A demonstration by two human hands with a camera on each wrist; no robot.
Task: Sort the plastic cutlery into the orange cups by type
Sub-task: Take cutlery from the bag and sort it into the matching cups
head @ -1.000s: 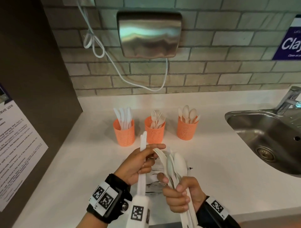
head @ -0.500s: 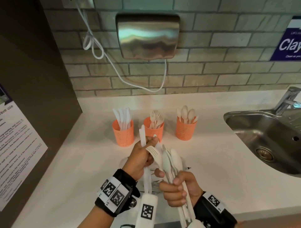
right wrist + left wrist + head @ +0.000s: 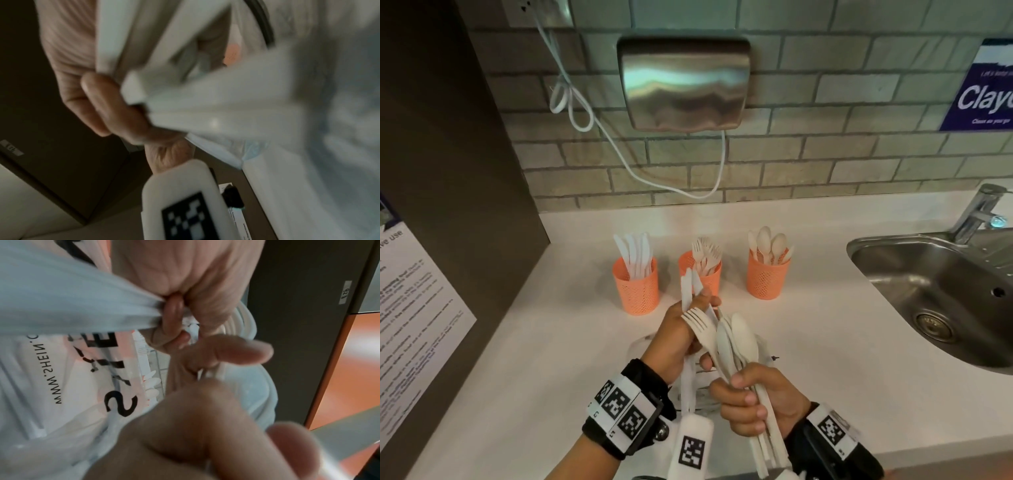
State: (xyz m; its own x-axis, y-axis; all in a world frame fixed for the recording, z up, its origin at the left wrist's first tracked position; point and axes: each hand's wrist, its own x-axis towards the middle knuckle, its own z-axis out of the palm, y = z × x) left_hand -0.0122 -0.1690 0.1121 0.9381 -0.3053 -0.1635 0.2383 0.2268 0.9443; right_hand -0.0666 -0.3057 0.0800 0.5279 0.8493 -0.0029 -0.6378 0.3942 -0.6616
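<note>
Three orange cups stand in a row on the white counter: the left cup (image 3: 636, 287) holds knives, the middle cup (image 3: 709, 279) forks, the right cup (image 3: 767, 275) spoons. My left hand (image 3: 697, 320) grips white knives (image 3: 687, 286), blades up, in front of the middle cup. My right hand (image 3: 744, 394) grips a bundle of spoons and a fork (image 3: 736, 342) by the handles; the fork's tines touch the left fingers. In the left wrist view my right hand (image 3: 185, 288) clasps white handles (image 3: 61, 301). The right wrist view is blurred; fingers (image 3: 107, 105) hold handles (image 3: 205, 100).
A clear printed plastic bag (image 3: 61, 386) lies on the counter (image 3: 551, 377) under my hands. A steel sink (image 3: 928, 301) with a tap (image 3: 977, 212) is at the right. A hand dryer (image 3: 685, 84) hangs above; a dark panel with a notice (image 3: 414, 308) stands left.
Both hands rose toward the cups and closed together. The left hand showed one knife before; two white tips now stick up from it, and the fork stands free of the bundle.
</note>
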